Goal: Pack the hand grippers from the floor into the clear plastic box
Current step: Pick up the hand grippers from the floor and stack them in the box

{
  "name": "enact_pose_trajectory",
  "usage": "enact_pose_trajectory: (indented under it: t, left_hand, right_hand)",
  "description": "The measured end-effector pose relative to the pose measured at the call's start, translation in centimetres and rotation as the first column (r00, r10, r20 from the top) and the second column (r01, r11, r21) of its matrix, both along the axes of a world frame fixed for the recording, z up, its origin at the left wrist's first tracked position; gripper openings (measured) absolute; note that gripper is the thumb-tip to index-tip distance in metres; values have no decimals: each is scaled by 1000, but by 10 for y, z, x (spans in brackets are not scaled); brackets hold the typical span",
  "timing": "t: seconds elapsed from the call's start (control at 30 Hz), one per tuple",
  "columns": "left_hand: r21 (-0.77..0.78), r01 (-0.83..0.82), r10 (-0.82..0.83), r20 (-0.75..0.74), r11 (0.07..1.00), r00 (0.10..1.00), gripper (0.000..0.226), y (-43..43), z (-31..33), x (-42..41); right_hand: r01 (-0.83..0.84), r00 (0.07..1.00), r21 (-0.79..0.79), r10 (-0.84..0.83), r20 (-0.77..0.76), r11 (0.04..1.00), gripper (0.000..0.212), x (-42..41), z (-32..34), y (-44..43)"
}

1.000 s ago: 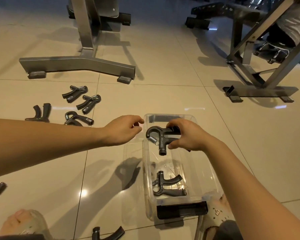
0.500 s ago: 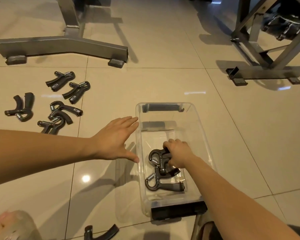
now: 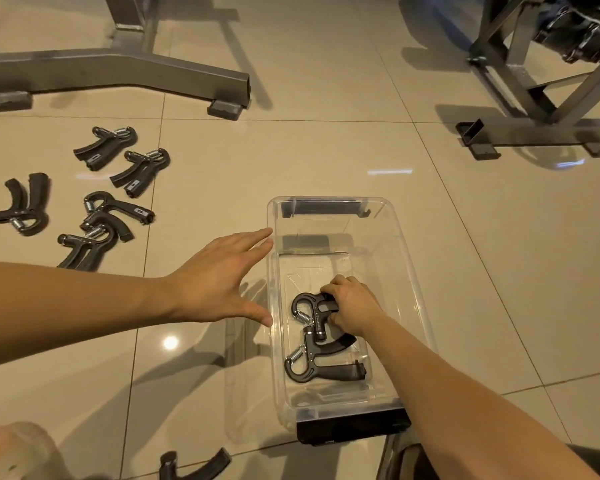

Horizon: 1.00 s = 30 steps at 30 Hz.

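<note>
Right grip (image 3: 352,303) is down inside the clear plastic box (image 3: 326,202), fingers curled round the handles of a hand gripper (image 3: 309,306). It is clenched on it, not let go. The gripper's looped spring end sticks out to the left of the knuckles; its handles are mostly hidden under the palm. It sits low, near the box bottom, and touches or overlaps the upper handle of a second gripper (image 3: 321,363), which lies flat nearer the person. Judgement: it is held by the handles so the head can be nested tight against the second one, saving room for the rest.

Left grip (image 3: 219,278) is released, fingers straight and spread, palm down, just beside the box's left wall. Fingertips and thumb tip reach the wall line; actual contact cannot be told. It is likely there to steady the light box while the load is set down.

A loose cluster of floor grippers (image 3: 118,211), five of them, lies on the floor (image 3: 326,150) well to the left of the box. A stray gripper (image 3: 194,465) shows at the bottom edge. Packing looks early: two in, at least six out.
</note>
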State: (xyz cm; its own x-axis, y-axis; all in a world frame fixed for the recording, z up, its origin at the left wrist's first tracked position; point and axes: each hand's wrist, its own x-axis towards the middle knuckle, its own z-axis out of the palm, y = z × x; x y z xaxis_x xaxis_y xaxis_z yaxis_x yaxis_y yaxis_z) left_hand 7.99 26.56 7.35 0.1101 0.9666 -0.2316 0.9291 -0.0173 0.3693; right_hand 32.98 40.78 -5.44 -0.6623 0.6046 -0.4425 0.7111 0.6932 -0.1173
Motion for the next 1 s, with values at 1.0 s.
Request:
enact_pose_trajectory:
  t: [1.0]
  left_hand:
    - [-26,1,0,8,1000,1000,132,2,2,3]
  right_hand:
    - [33,993,-74,-24,118,997,100,10,4,-16]
